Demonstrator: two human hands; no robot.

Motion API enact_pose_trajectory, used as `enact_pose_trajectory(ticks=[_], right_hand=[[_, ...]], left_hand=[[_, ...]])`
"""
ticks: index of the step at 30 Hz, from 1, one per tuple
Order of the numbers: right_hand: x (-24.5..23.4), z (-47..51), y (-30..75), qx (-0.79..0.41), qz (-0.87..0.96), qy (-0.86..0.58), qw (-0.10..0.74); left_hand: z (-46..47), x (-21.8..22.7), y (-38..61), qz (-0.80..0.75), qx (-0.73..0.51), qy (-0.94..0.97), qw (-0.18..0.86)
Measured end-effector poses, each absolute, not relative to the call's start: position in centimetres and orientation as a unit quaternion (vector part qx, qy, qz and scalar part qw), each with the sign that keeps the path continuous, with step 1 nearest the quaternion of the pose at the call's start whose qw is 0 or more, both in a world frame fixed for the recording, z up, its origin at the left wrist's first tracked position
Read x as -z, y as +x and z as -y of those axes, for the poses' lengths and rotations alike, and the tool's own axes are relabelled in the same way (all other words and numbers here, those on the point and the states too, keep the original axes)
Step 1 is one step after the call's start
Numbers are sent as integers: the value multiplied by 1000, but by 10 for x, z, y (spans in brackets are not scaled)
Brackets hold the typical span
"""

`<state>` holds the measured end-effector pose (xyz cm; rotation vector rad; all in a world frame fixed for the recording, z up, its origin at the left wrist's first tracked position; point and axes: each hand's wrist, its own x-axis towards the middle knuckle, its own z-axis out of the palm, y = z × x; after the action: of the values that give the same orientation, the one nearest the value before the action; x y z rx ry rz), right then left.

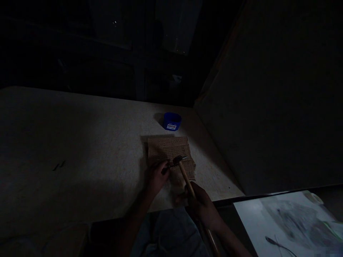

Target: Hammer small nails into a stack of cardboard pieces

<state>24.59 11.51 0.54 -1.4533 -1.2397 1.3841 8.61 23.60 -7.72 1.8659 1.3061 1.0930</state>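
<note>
A brown cardboard piece (160,151), dotted with rows of small dark marks or holes, lies on the pale tabletop. My right hand (200,203) is wrapped round the wooden handle of a hammer (185,175). The hammer's metal head is over the cardboard, just right of my left fingertips; whether it touches is too dark to tell. My left hand (158,176) rests at the cardboard's near left part, thumb and fingers pinched together. What they hold, if anything, is too small and dim to make out.
Beyond the cardboard stands a blue plastic tub (172,122) with a white label. A dark panel (268,107) rises along the table's right side. Two short dark strips (59,165) are on the tabletop at left. A white surface (257,221) with a dark cable sits at lower right.
</note>
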Motion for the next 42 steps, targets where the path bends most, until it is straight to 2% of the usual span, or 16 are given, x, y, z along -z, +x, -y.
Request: enact_pose_trajectory(ticks=[4, 9, 14, 19, 25, 34, 42], right_hand=[[-9, -113, 249, -540, 502, -548, 395], [-11, -119, 248, -521, 538, -573, 333], [-5, -115, 247, -512, 549, -541, 379], [3, -115, 249, -520, 530, -559, 368], [-1, -113, 266, -521, 518, -495, 464], [-4, -178, 285, -564, 413, -493, 518], [33, -231, 292, -567, 378, -446, 580]], left_hand=[[-236, 79, 87, -472, -426, 688, 350], [-237, 77, 86, -497, -409, 690, 330], [-236, 75, 86, -485, -416, 690, 341], [-238, 78, 86, -516, -388, 693, 320], [-238, 77, 85, -499, -399, 687, 347], [-236, 80, 86, -470, -423, 687, 358], [-237, 69, 93, -493, -352, 730, 316]])
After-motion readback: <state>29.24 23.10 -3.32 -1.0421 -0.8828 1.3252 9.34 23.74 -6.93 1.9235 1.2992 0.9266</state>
